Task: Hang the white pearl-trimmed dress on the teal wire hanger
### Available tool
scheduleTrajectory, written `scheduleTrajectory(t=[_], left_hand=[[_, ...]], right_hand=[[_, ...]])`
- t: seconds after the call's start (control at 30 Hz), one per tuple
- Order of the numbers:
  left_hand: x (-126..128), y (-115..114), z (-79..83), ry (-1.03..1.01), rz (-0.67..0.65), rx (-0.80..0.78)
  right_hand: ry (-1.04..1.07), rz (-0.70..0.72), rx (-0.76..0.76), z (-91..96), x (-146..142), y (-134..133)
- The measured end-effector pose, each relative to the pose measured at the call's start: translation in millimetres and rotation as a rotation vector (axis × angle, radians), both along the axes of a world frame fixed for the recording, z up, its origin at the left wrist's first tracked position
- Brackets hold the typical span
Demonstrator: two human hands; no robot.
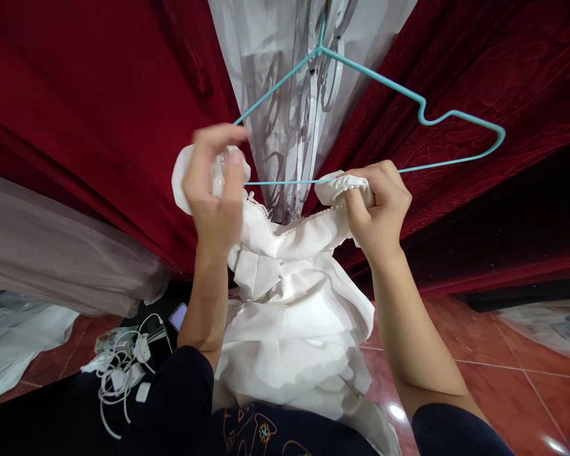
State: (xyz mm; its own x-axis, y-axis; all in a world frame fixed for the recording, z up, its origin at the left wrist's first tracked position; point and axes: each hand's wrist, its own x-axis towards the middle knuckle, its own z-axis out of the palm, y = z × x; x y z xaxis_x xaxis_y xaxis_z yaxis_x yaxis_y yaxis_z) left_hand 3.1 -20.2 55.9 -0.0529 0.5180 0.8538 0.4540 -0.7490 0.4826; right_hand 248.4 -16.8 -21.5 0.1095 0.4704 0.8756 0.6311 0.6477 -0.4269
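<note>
A white dress (285,304) with ruffled tiers and a pearl-beaded neckline hangs in front of me. My right hand (380,202) is closed on its right shoulder strap, thumb in front, at the lower bar of a light-blue hanger (375,75). The hanger's right end sticks out bare beyond that hand. My left hand (213,190), blurred by motion, is curled around the dress's left strap, index finger and thumb somewhat apart. It covers the left end of the hanger, so how the strap lies there is hidden.
Dark red drapes (99,95) and white sheer fabric (261,76) hang ahead, with white scrollwork metal (310,120) between. At lower left, tangled white cables (118,380) and a phone (178,315) lie on a black surface. Red tiles (484,342) cover the floor.
</note>
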Motion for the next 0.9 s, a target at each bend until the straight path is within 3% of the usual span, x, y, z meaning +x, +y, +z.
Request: scheduleTrajectory(t=[0.1, 0.2, 0.3, 0.37, 0.5, 0.6, 0.67, 0.73, 0.9], left_hand=[[24.0, -3.7, -25.1, 0.336, -0.093, -0.161], [39.2, 1.3, -40.5, 0.48, -0.076, -0.203], [40.4, 3.0, -42.7, 0.485, -0.044, -0.221], [36.3, 1.4, -39.5, 0.513, -0.066, -0.226], [28.6, -3.5, -33.8, 0.61, -0.085, -0.235], [26.3, -7.3, -31.1, 0.643, -0.11, -0.251], [25.2, -9.3, -28.7, 0.663, -0.121, -0.271], [23.9, -10.3, -26.1, 0.676, -0.123, -0.288], [19.6, -8.8, -21.7, 0.673, -0.174, -0.29]], right_hand=[[0.017, 0.014, -0.045, -0.7, 2.1, 2.3], [0.045, 0.05, -0.064, 1.1, -0.2, -3.0], [0.017, 0.035, -0.018, 2.1, -5.7, -16.5], [0.042, -0.103, 0.078, -0.4, -3.2, -24.6], [0.306, -0.379, 0.361, -13.9, 44.6, -19.1], [0.345, -0.308, 0.402, -15.6, 106.7, 2.4], [0.336, -0.293, 0.378, -2.6, 138.0, 15.3], [0.329, -0.291, 0.288, 22.9, 148.7, 22.8], [0.253, -0.244, 0.003, 103.5, 102.5, 25.5]])
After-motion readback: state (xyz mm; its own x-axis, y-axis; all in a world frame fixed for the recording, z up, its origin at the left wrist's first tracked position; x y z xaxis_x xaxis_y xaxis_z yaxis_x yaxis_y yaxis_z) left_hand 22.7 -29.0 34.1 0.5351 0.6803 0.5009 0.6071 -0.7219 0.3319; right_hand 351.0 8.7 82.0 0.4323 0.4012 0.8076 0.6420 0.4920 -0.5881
